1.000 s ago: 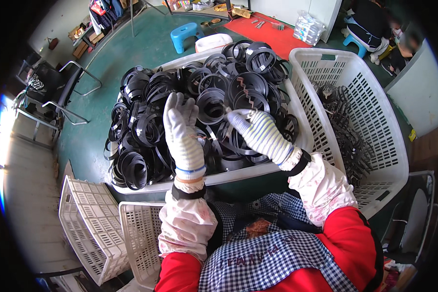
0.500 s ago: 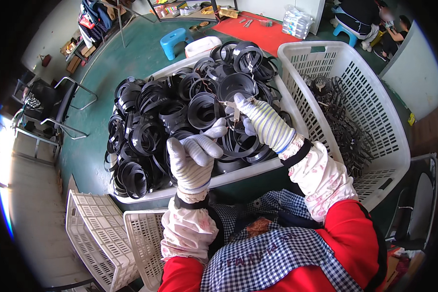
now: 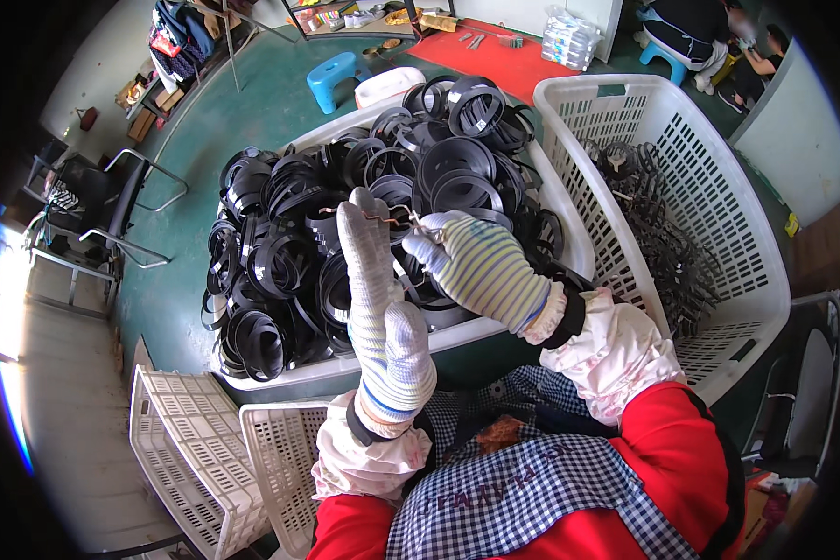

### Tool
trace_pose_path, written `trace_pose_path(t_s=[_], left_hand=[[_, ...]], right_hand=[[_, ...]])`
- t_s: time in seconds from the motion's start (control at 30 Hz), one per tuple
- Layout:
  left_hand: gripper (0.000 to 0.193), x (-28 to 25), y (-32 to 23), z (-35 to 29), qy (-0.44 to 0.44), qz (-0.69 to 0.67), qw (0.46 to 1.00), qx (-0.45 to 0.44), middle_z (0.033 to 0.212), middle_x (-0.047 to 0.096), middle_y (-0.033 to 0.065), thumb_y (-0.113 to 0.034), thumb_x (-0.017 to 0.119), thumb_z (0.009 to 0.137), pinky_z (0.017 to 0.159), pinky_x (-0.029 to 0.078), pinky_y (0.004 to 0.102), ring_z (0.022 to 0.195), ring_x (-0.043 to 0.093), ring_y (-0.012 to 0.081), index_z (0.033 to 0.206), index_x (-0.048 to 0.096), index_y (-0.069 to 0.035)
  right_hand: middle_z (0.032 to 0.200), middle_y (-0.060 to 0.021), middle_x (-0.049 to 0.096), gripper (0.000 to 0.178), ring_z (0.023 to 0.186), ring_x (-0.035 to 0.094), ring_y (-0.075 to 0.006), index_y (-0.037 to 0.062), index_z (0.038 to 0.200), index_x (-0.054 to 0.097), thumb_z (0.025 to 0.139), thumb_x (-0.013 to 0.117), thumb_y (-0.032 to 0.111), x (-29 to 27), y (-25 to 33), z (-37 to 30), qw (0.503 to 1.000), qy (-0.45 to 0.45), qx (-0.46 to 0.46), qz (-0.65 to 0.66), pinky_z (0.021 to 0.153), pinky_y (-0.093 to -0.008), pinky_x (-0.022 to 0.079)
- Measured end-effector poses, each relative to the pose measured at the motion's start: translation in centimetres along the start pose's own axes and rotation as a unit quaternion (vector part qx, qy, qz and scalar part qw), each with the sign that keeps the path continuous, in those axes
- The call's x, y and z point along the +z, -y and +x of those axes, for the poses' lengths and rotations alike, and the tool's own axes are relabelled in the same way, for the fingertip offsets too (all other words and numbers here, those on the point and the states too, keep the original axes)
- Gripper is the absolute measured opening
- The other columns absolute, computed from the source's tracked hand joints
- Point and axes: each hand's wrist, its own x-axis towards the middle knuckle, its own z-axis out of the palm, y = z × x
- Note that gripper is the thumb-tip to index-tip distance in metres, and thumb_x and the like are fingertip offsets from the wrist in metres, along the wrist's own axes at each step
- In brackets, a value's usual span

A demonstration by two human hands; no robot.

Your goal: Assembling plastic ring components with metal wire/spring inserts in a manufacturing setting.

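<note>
My right hand [image 3: 481,266], in a striped knit glove, is closed in a pinch on a thin, bent copper-coloured wire piece [image 3: 399,220]. The wire reaches left toward my left hand [image 3: 381,303], seen edge-on in a similar glove with its fingers stretched out and close together. Whether those fingertips touch the wire I cannot tell. Beneath both hands lies a heap of black rings [image 3: 294,201], broad bands of several sizes, piled in a white tub [image 3: 476,331]. Some rings have small pale marks.
A tall white slotted basket [image 3: 719,177] at the right holds many dark metal pieces [image 3: 667,247]. White crates [image 3: 191,448] stand at the lower left. A blue stool [image 3: 334,79] and a black chair [image 3: 112,201] are beyond the tub. Other people [image 3: 695,37] sit at the far right.
My right hand has drawn back from the rings, moving left and down with the wire piece. My left hand's curled fingers have straightened and now point up, away from me.
</note>
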Motion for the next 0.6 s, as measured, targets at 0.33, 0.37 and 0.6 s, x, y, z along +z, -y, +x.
trace_pose_path(t_s=[0.33, 0.37, 0.6], left_hand=[[0.102, -0.5, -0.6, -0.2, 0.149, 0.273, 0.947, 0.081, 0.162, 0.014, 0.0269, -0.039, 0.065, 0.091, 0.121, 0.014, 0.0414, 0.149, 0.019, 0.0364, 0.157, 0.000, 0.003], [0.102, -0.7, -0.5, 0.0, 0.146, 0.272, 0.948, 0.082, 0.162, 0.014, 0.0269, -0.039, 0.065, 0.091, 0.121, 0.014, 0.0414, 0.149, 0.019, 0.0364, 0.157, 0.000, 0.003], [0.138, -3.8, 1.8, 1.0, -0.016, 0.028, 0.999, 0.021, 0.167, -0.002, 0.0159, -0.043, 0.089, 0.067, 0.122, 0.001, 0.0446, 0.153, -0.001, 0.0291, 0.159, -0.007, -0.008]], right_hand=[[0.087, -0.0178, 0.071, 0.040, 0.081, 0.070, -0.0335, 0.0000, 0.102, 0.069, 0.098, 0.058, 0.038, -0.1, 0.1, 0.8, 0.978, 0.051, 0.012, 0.200, 0.071, -0.0406, 0.052], [0.078, -0.0165, 0.070, 0.045, 0.073, 0.069, -0.0289, -0.0031, 0.100, 0.070, 0.099, 0.057, 0.040, -0.5, 0.0, 1.2, 0.980, 0.021, 0.034, 0.194, 0.069, -0.0388, 0.052], [0.081, -0.0020, 0.071, 0.044, 0.075, 0.058, -0.0051, 0.0026, 0.098, 0.074, 0.100, 0.059, 0.044, -2.4, -1.6, 2.2, 0.855, 0.089, 0.219, 0.462, 0.072, -0.0220, 0.046]])
